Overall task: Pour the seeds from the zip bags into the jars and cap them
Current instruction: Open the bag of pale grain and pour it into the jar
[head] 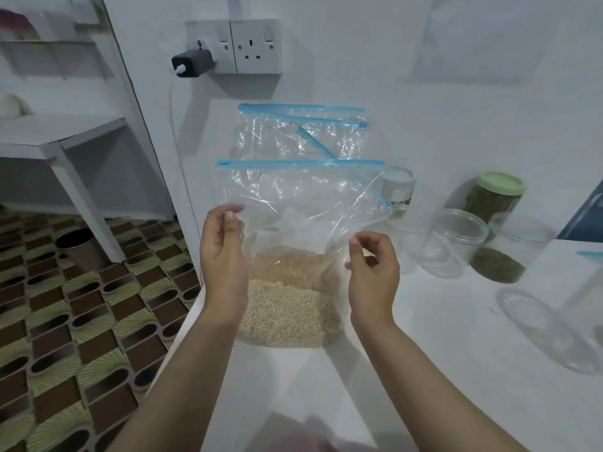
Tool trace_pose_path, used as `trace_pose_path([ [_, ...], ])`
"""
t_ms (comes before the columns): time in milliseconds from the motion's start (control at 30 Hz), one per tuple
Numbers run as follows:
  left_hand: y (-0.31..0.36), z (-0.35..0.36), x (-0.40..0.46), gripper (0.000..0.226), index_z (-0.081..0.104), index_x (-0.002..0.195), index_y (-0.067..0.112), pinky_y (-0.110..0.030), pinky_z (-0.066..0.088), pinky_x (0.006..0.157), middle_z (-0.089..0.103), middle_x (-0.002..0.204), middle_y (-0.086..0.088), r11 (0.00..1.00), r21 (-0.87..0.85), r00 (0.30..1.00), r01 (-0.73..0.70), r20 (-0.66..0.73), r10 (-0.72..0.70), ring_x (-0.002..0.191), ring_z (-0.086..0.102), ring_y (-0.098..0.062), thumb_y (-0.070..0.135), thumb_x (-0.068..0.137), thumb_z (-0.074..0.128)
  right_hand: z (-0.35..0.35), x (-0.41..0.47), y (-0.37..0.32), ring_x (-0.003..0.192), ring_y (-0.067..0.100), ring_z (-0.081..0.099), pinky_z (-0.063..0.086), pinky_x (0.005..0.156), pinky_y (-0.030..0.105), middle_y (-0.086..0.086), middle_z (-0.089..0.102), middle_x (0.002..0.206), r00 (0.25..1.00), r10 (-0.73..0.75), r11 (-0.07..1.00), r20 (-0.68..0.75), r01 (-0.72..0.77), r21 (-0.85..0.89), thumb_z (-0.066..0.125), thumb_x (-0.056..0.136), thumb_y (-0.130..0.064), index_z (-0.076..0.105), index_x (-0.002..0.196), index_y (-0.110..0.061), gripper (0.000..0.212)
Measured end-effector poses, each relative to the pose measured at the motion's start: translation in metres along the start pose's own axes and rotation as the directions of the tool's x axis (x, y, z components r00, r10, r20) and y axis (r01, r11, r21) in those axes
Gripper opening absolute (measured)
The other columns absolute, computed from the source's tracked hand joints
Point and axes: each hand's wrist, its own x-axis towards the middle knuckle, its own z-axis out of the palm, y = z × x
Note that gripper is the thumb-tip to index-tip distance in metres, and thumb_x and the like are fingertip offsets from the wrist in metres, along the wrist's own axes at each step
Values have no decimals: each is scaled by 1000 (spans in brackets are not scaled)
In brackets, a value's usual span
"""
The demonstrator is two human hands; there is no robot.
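A person stands at a white countertop (424, 321), both bare forearms reaching forward over it. The left hand (223, 252) pinches the left side of a clear plastic zip bag with a blue zipper strip (293, 197), fingers curled with the thumb against the film. The right hand (373, 269) pinches the bag's right side a little lower, thumb and forefinger closed on a fold of plastic. Between the two hands the bag stands upright on the counter, its zipper edge above the fingers, its lower part filled with pale beige seeds (287, 308) that settle below wrist level.

Beyond the hands, against the white wall (424, 93), two more clear zip bags with blue strips (300, 132) stand crumpled and appear empty. To the right of the right hand sits a small clear jar with a white lid (396, 190), and further right a clear jar of green seeds capped with a pale green lid (494, 197). Nearer, a clear uncapped plastic jar (452, 243) stands beside another clear jar holding a layer of green seeds (505, 252). A further clear plastic container (554, 331) lies blurred at the right edge.

Above the left hand, a white double wall socket (235, 47) holds a dark charger plug (192, 63). Left of the left hand lies a patterned brown-and-green floor (65, 305) with a white shelf unit (65, 141) on it.
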Motion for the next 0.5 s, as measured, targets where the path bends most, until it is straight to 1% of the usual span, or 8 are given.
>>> trace_pose_path([
  [67,3,7,-5,24,63,97,33,-16,41,81,43,75,11,1000,-8,1000,-1,-6,1,69,44,2,23,106,43,-10,1,-6,72,24,59,48,68,17,-10,69,92,1000,3,1000,-3,-3,23,65,95,-18,62,92,-27,10],
  [100,4,12,-8,24,63,97,32,-15,41,79,42,75,11,1000,-16,1000,1,-9,-1,69,44,2,23,106,43,-16,2,-9,71,21,59,48,68,18,-8,69,92,1000,-2,1000,-2,2,28,64,95,-18,62,92,-26,10],
  [167,6,23,-15,24,63,97,32,-14,40,76,43,75,11,1000,-31,1000,0,-12,-1,69,43,1,23,106,44,-29,5,-17,68,16,58,49,71,25,-4,71,94,1000,-29,999,5,28,36,64,96,-17,61,91,-27,12],
  [233,7,37,-23,23,64,97,33,-15,39,76,45,77,12,999,-49,1000,-1,-15,1,71,43,0,25,106,44,-45,11,-27,68,12,57,50,73,29,-1,71,95,998,-66,997,6,66,40,64,96,-16,60,90,-28,14],
  [367,11,72,-43,23,62,96,31,-14,39,71,41,74,9,996,-91,1000,11,-5,-12,68,40,-3,24,107,43,-80,28,-46,74,10,56,50,73,31,0,71,95,993,-119,991,-26,120,51,63,96,-13,59,88,-30,19],
  [500,16,111,-65,22,61,97,28,-16,37,67,39,72,8,991,-132,998,37,45,-32,66,37,-5,21,107,42,-121,48,-59,81,11,57,48,77,37,2,70,96,986,-148,988,-72,151,32,63,96,-12,60,88,-32,21],
])
